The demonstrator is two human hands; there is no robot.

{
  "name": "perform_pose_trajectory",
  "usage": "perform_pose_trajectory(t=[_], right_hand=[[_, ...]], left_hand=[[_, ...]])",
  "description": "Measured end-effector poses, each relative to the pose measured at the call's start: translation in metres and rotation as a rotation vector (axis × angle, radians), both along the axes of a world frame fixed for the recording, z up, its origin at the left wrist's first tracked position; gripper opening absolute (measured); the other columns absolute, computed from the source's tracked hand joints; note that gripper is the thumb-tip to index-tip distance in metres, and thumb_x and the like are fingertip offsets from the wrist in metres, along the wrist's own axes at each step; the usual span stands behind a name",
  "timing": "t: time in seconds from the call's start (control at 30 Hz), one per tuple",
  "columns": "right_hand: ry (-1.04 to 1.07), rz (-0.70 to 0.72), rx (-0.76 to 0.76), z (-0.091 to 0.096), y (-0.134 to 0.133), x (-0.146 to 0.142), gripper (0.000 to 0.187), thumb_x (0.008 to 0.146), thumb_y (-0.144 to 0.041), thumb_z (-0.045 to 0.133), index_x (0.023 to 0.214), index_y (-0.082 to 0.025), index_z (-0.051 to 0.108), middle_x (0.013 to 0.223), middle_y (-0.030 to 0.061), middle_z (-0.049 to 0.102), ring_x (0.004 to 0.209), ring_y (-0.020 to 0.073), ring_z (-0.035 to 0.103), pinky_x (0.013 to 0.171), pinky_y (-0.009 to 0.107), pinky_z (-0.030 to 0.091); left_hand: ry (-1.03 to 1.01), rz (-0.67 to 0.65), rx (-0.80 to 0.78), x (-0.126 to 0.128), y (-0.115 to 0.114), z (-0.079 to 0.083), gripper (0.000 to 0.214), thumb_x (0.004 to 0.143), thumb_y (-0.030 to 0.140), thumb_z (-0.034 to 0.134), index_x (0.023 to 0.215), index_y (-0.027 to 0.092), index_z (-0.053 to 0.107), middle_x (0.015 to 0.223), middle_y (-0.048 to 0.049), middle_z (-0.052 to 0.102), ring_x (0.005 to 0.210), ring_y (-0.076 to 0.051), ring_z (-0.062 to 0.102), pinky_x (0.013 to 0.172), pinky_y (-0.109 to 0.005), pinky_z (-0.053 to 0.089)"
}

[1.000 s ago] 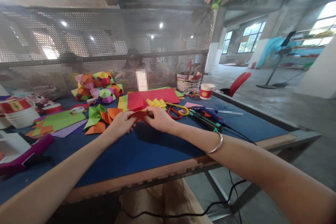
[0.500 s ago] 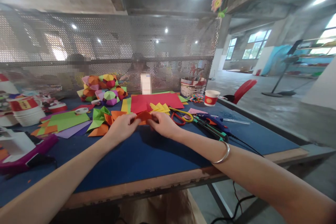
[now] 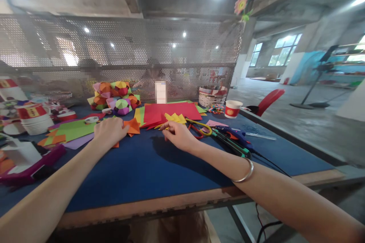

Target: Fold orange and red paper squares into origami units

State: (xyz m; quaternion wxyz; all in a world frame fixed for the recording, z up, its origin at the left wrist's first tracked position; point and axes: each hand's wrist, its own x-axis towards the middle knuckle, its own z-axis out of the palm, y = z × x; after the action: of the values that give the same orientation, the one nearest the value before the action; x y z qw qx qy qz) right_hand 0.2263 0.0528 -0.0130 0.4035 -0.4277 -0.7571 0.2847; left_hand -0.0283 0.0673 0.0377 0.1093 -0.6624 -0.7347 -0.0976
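Note:
My left hand (image 3: 110, 133) is over the pile of folded paper on the left, back up, its fingertips hidden beneath it. Beside its thumb lies an orange folded paper piece (image 3: 132, 126); whether the hand grips any paper cannot be made out. My right hand (image 3: 180, 135) hovers above the blue table with thumb and fingers apart, holding nothing. Just behind its fingers are yellow folded paper pieces (image 3: 175, 118), in front of a stack of red sheets (image 3: 172, 111). Yellow-and-red-handled scissors (image 3: 205, 131) lie to the right of this hand.
Right of the scissors lie a green-and-black cutter (image 3: 230, 142) and a blue glue gun (image 3: 239, 135) with its cable. A paper cup (image 3: 233, 109) and a woven basket (image 3: 212, 97) stand behind. Colourful paper balls (image 3: 122, 104) and stacked cups (image 3: 34, 117) are at left.
Both hands were together on an orange-red folded paper. My left hand has moved left to the folded pile, covering the green piece. My right hand has let go and opened.

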Motion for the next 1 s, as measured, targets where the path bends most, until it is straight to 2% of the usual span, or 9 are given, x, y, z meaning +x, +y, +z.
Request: perform_pose_trajectory(t=[0.1,0.2,0.27,0.4,0.5,0.6,0.7,0.83,1.0], right_hand=[[-0.011,-0.03,0.041,-0.001,0.002,0.001,0.014,0.097,-0.011,0.059,0.099,-0.02,0.071,0.077,0.0002,0.071,0.078,0.0193,0.071,0.081,0.035,0.055],[-0.029,-0.073,0.077,-0.001,0.006,0.003,0.014,0.099,-0.011,0.06,0.101,-0.018,0.071,0.089,0.0023,0.074,0.088,0.0202,0.071,0.089,0.04,0.057],[-0.041,-0.091,0.091,-0.001,0.01,0.005,0.008,0.102,-0.017,0.064,0.105,-0.017,0.071,0.097,0.0032,0.075,0.094,0.0204,0.072,0.093,0.042,0.058],[-0.058,-0.102,0.121,-0.004,0.015,0.006,0.021,0.105,-0.035,0.068,0.112,-0.016,0.071,0.113,0.0063,0.074,0.103,0.0216,0.072,0.096,0.045,0.06],[-0.068,-0.095,0.147,-0.007,0.017,0.006,0.023,0.105,-0.036,0.068,0.115,-0.016,0.071,0.116,0.0071,0.074,0.105,0.0221,0.072,0.096,0.045,0.061],[-0.075,-0.086,0.168,-0.008,0.018,0.007,0.023,0.105,-0.036,0.068,0.116,-0.015,0.071,0.116,0.007,0.074,0.104,0.0219,0.072,0.095,0.044,0.061],[-0.078,-0.082,0.181,-0.01,0.019,0.006,0.023,0.105,-0.035,0.069,0.115,-0.015,0.071,0.115,0.0067,0.074,0.103,0.0218,0.073,0.094,0.044,0.061],[-0.075,-0.087,0.182,-0.011,0.019,0.006,0.021,0.105,-0.035,0.069,0.114,-0.015,0.071,0.113,0.0064,0.074,0.101,0.0211,0.073,0.093,0.043,0.062],[-0.048,-0.111,0.169,-0.008,0.02,0.009,0.023,0.104,-0.035,0.07,0.115,-0.015,0.071,0.115,0.0068,0.074,0.103,0.0216,0.073,0.093,0.044,0.062]], left_hand=[[0.004,-0.109,0.167,-0.004,0.005,-0.002,0.023,0.102,0.038,0.067,0.108,0.016,0.071,0.116,-0.0099,0.073,0.111,-0.027,0.07,0.096,-0.048,0.059],[-0.01,-0.354,0.291,0.0,0.008,-0.006,0.023,0.101,0.029,0.057,0.111,0.018,0.074,0.12,-0.0136,0.074,0.118,-0.032,0.068,0.103,-0.049,0.055],[-0.018,-0.531,0.301,0.006,0.009,-0.012,0.03,0.102,0.03,0.051,0.113,0.02,0.077,0.121,-0.0133,0.076,0.118,-0.033,0.069,0.105,-0.048,0.053],[-0.004,-0.759,0.246,0.021,0.013,-0.034,0.034,0.103,0.041,0.055,0.123,0.029,0.079,0.143,-0.01,0.07,0.132,-0.035,0.064,0.111,-0.052,0.05],[0.0,-0.815,0.205,0.027,0.023,-0.05,0.035,0.105,0.044,0.058,0.133,0.032,0.074,0.153,-0.0096,0.064,0.142,-0.036,0.058,0.117,-0.058,0.046],[-0.003,-0.819,0.177,0.029,0.037,-0.06,0.038,0.105,0.041,0.065,0.139,0.024,0.068,0.153,-0.0127,0.061,0.144,-0.036,0.055,0.12,-0.066,0.041],[-0.022,-0.826,0.162,0.029,0.048,-0.067,0.039,0.103,0.038,0.069,0.138,0.021,0.066,0.151,-0.0126,0.061,0.14,-0.034,0.058,0.118,-0.064,0.045],[-0.099,-0.838,0.189,0.028,0.05,-0.067,0.038,0.103,0.037,0.07,0.137,0.02,0.065,0.145,-0.0123,0.064,0.13,-0.031,0.065,0.11,-0.058,0.054],[-0.282,-0.849,0.322,0.027,0.046,-0.054,0.033,0.104,0.037,0.068,0.131,0.019,0.067,0.138,-0.0113,0.068,0.124,-0.029,0.068,0.106,-0.054,0.057]])
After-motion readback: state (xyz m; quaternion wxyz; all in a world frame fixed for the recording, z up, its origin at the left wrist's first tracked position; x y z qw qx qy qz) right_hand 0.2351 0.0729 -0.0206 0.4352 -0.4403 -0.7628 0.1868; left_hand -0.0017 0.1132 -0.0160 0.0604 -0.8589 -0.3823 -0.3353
